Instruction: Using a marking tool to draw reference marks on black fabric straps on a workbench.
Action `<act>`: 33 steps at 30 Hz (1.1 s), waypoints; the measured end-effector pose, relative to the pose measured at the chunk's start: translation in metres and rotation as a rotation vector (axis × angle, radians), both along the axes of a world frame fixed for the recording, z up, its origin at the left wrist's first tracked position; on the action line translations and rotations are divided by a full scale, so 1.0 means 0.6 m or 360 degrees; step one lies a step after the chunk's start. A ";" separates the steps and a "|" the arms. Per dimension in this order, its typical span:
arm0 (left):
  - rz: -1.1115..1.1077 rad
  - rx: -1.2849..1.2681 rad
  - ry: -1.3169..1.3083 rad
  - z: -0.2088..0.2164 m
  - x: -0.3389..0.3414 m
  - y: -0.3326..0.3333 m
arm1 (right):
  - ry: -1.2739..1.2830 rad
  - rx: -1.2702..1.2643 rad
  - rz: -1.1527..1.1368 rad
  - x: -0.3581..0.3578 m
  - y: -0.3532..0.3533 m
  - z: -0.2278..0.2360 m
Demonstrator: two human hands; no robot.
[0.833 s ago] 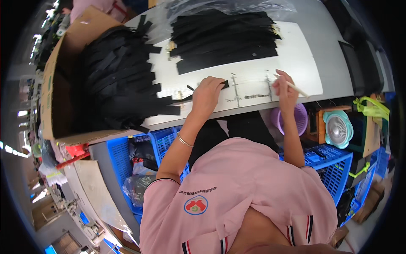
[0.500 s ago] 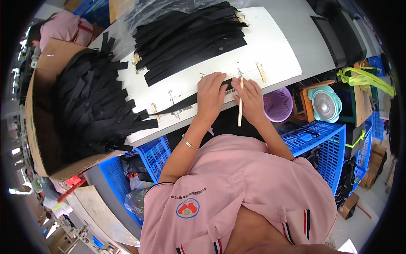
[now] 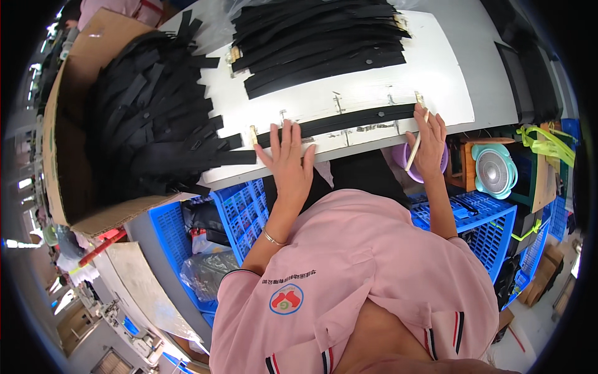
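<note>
While my left hand [image 3: 288, 159] presses flat, fingers spread, on one end of a black strap [image 3: 339, 123] along the white surface's [image 3: 436, 62] near edge, my right hand [image 3: 428, 144] pins its other end, gripping a pale stick [image 3: 415, 149], black strap pile [image 3: 317, 40] at far edge.

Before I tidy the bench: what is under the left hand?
The left hand lies flat on one end of a long black strap stretched across the white board. The part beneath the palm is hidden.
</note>
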State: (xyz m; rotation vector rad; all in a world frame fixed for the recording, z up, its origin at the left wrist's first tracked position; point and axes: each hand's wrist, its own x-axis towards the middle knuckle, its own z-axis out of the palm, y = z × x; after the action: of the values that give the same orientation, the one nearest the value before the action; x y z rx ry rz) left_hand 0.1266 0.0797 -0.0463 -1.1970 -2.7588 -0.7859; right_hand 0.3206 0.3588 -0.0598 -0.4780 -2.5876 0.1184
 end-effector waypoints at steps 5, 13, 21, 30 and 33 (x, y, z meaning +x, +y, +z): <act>0.0166 -0.0064 0.0056 -0.009 -0.018 -0.048 | 0.0051 -0.0090 -0.0019 -0.006 -0.008 0.004; 0.0144 -0.0080 0.0030 -0.006 -0.019 -0.049 | 0.0192 -0.0219 -0.0183 -0.066 -0.064 0.045; 0.0154 -0.0034 0.0017 -0.009 -0.019 -0.050 | 0.0213 -0.1725 0.0454 -0.239 -0.207 0.105; 0.0171 0.0042 0.0007 -0.005 -0.018 -0.046 | 0.0185 -0.1691 0.0510 -0.297 -0.245 0.025; 0.0183 0.0065 -0.0005 -0.007 -0.017 -0.047 | 0.0218 -0.1659 0.0508 -0.298 -0.248 0.022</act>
State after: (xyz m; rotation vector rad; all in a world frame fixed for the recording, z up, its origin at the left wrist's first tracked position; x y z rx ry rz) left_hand 0.1163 0.0514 -0.0505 -1.0206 -2.7700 -0.8288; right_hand 0.1416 0.2099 -0.0467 -0.3587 -2.2568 1.5741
